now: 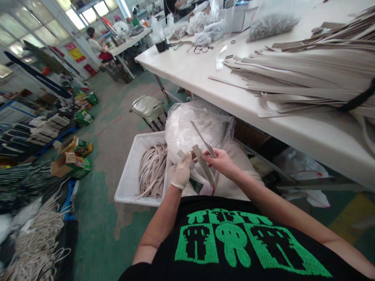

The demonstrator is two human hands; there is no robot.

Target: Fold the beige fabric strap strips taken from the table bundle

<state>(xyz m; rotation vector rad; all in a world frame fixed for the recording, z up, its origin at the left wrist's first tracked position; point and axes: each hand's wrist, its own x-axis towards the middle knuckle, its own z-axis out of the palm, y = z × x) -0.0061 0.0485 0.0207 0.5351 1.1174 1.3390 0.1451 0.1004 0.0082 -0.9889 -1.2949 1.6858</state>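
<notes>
My left hand (pixel 182 171), in a pale glove, is closed on a beige strap, one end of which sticks up past the fingers. My bare right hand (pixel 221 160) pinches more flat beige straps (pixel 202 134); one points up and to the left, another hangs down towards my lap. Both hands are close together in front of my body. Just beyond them bulges a clear plastic bag (pixel 195 121) with whitish contents. At the left stands a white bin (pixel 125 175) with a heap of loose beige straps (pixel 154 169) in it.
A white table (pixel 187 74) carries a large bundle of straps (pixel 307 74), glasses (pixel 202 49), a bag of small grey parts (pixel 272 27) and other plastic bags. A stool (pixel 148 106) stands beyond the bin. Cartons (pixel 72 164) line the left. Another person (pixel 98 46) sits far back.
</notes>
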